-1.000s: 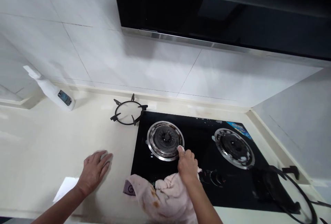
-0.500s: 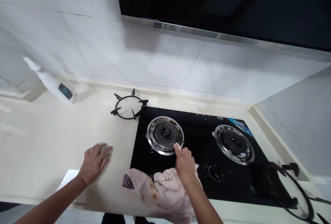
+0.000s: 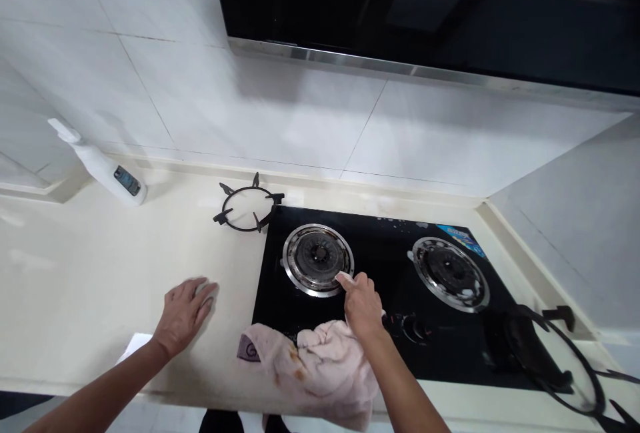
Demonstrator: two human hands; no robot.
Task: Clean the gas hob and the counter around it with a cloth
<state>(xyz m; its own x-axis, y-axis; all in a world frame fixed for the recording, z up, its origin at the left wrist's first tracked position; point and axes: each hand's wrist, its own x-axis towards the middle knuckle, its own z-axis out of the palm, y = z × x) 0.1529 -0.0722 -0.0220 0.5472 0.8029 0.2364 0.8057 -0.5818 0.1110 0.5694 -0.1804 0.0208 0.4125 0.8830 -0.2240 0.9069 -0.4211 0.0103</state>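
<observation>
Beside me at the hob (image 3: 384,253), the right hand (image 3: 363,304) presses a pale wad (image 3: 344,277), apparently pinched at the fingertips, to the near-right rim of the left burner (image 3: 319,255); the left hand (image 3: 181,316) rests palm-down on the counter (image 3: 125,259), fingers loosely together. Short, firm strokes following the metal's curve seem best, keeping the bunched towel (image 3: 335,363) from dragging. Compared with a second ago, the wad sits slightly nearer the front; the left hand is unmoved.

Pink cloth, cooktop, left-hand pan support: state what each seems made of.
Pink cloth: probably terry or microfibre, from its soft, matte folds. Cooktop: likely glass, black, given its smooth gloss. Left-hand pan support: apparently metal, dull black, with slim prongs.
</observation>
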